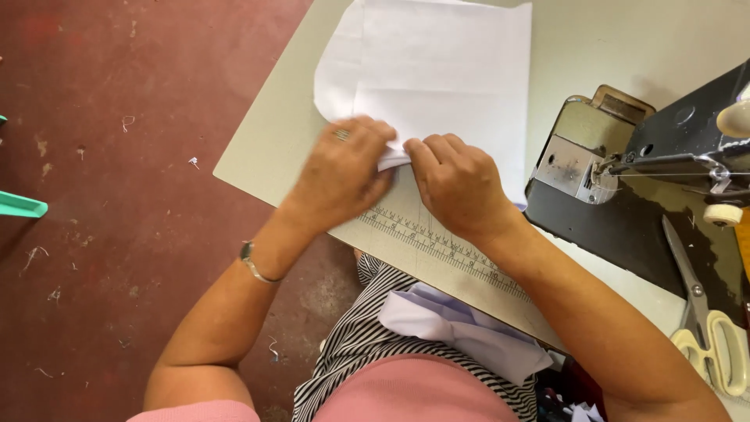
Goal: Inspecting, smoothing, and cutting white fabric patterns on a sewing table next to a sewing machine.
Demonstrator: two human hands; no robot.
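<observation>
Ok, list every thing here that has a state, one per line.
white fabric: flat on the table, near edge folded under both hands
left hand: pressing the fold
right hand: pinching the fold
scissors: closed, lying beside the machine
sewing machine: nothing under its needle

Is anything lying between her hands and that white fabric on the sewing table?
Nothing visible. The left hand and right hand both rest directly on the near edge of the white fabric, pinching a fold between them. The scissors lie well off to the right.
</observation>
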